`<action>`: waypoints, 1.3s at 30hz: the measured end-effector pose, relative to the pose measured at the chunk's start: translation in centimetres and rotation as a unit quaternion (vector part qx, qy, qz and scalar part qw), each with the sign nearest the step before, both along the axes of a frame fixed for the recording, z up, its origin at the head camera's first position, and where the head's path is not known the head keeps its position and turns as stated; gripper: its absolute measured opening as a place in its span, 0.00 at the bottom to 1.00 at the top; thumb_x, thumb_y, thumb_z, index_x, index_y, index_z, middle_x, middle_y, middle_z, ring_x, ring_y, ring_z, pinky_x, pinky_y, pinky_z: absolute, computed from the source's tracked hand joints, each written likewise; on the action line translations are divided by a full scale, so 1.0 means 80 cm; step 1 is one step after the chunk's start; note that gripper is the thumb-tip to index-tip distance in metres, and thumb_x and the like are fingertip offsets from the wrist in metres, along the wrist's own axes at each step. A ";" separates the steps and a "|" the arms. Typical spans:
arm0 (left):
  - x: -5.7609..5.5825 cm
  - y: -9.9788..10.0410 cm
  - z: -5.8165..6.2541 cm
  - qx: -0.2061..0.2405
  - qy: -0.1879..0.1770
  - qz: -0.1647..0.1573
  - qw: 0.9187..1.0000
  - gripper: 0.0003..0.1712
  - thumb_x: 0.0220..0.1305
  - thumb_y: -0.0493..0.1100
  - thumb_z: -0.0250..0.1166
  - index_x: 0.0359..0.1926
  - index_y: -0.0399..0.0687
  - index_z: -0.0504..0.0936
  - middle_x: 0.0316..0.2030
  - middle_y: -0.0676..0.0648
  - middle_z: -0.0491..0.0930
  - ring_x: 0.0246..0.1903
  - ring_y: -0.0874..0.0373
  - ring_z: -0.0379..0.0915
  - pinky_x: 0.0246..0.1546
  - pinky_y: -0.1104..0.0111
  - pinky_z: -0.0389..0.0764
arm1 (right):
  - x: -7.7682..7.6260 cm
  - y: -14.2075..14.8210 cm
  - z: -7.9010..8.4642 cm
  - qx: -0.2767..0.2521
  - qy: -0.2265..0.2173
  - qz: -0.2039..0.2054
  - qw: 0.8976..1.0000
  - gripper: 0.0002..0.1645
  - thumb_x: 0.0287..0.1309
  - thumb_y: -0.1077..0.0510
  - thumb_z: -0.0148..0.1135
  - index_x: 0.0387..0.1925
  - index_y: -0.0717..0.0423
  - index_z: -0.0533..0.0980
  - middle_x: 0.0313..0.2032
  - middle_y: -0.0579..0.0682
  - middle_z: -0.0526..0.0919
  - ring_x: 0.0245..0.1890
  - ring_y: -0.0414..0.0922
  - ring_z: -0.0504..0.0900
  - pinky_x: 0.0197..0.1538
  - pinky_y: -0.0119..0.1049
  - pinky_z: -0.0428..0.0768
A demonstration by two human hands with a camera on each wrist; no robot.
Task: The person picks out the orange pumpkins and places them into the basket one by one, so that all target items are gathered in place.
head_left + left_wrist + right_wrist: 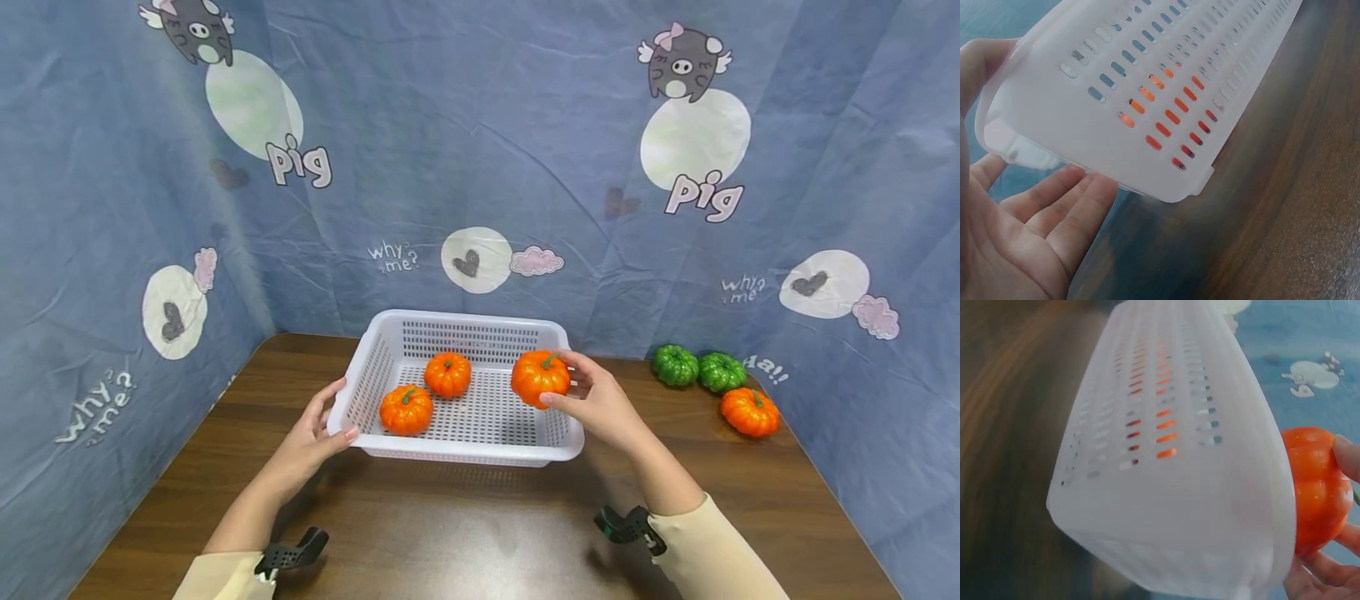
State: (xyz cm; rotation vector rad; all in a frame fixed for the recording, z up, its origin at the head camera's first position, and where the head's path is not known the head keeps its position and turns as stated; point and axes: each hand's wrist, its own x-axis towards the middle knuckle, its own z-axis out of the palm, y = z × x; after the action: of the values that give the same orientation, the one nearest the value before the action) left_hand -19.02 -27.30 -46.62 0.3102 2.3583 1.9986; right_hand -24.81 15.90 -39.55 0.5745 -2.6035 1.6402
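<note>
A white plastic basket [472, 452] with slotted walls stands on the table in the head view. My left hand [306, 440] grips its left end, thumb at the rim and the other fingers along the outside, as the left wrist view shows. Between the thumb and fingers of my right hand [606, 408] is an orange toy pumpkin [538, 377] with a green stem, held over the basket's right end. Two more orange pumpkins, a front one [406, 410] and a back one [447, 375], sit inside toward the left. Through the slots in both wrist views, patches of orange show.
At the right rear of the brown wooden table [450, 525], two green pumpkins [674, 366] sit side by side, with an orange pumpkin [750, 412] in front. A blue printed curtain [480, 150] encloses the table's back and sides.
</note>
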 end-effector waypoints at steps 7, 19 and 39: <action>-0.001 -0.002 -0.002 -0.001 0.000 0.001 1.000 0.48 0.67 0.35 0.62 0.79 0.52 0.44 0.67 0.27 0.62 0.51 0.57 0.76 0.48 0.72 0.78 | -0.005 -0.018 0.000 0.012 -0.022 0.015 1.000 0.44 0.54 0.54 0.76 0.69 0.58 0.68 0.63 0.61 0.74 0.54 0.60 0.81 0.52 0.49 0.81; -0.001 -0.002 -0.002 -0.009 -0.007 0.008 1.000 0.48 0.67 0.37 0.63 0.79 0.54 0.44 0.67 0.28 0.62 0.51 0.58 0.76 0.48 0.72 0.78 | -0.014 -0.057 -0.005 0.056 -0.025 0.021 0.998 0.44 0.52 0.55 0.77 0.68 0.59 0.69 0.64 0.57 0.75 0.57 0.57 0.78 0.56 0.51 0.79; -0.004 -0.002 -0.004 -0.004 -0.012 0.008 1.000 0.48 0.67 0.36 0.63 0.79 0.55 0.44 0.67 0.29 0.63 0.52 0.55 0.76 0.48 0.72 0.78 | -0.034 -0.084 -0.021 0.140 -0.035 0.083 0.986 0.39 0.50 0.56 0.78 0.63 0.63 0.73 0.56 0.57 0.80 0.52 0.55 0.80 0.57 0.48 0.77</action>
State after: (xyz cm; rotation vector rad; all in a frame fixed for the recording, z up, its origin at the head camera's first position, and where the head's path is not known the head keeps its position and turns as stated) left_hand -19.31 -27.45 -46.91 0.2657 2.3615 1.9863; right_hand -27.53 9.16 -41.24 0.7774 -2.9356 1.3591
